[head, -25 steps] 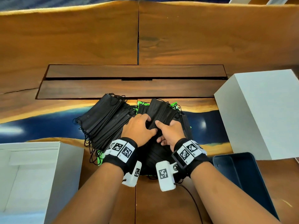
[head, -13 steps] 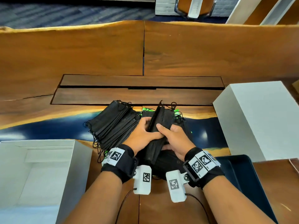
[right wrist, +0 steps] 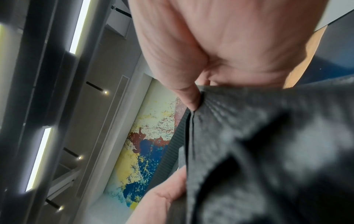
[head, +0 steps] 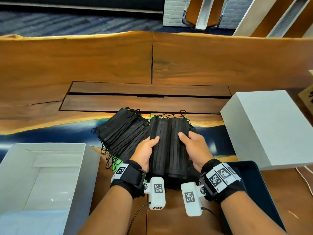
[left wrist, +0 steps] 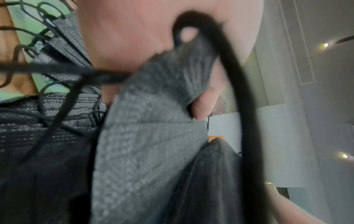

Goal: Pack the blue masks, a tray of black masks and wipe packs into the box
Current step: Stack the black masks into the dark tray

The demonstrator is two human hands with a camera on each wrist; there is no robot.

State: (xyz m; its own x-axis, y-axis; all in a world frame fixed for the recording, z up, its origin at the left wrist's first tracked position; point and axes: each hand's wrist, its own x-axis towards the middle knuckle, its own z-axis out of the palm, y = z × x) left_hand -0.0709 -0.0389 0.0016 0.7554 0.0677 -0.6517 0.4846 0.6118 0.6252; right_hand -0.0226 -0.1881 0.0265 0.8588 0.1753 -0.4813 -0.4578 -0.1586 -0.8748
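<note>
Both hands hold a thick stack of black masks (head: 169,146) lifted above the table, its broad face turned up. My left hand (head: 145,151) grips its left side with the thumb on top; my right hand (head: 193,148) grips the right side the same way. Close up, the stack of black masks (left wrist: 149,144) fills the left wrist view, and the stack of black masks (right wrist: 268,151) fills the right wrist view under my thumb. A second fanned pile of black masks (head: 122,133) lies on the table to the left. An open white box (head: 50,167) stands at lower left.
A closed white box (head: 267,129) stands at the right. A dark blue tray (head: 264,192) lies at lower right beside my right forearm. Green packaging (head: 118,162) peeks from under the fanned pile. Recessed dark wood panels (head: 147,99) run across the table behind the masks.
The stack lay on the table under both hands a second ago. It was then tipped on edge and is now lifted, face up, with a hand on each side.
</note>
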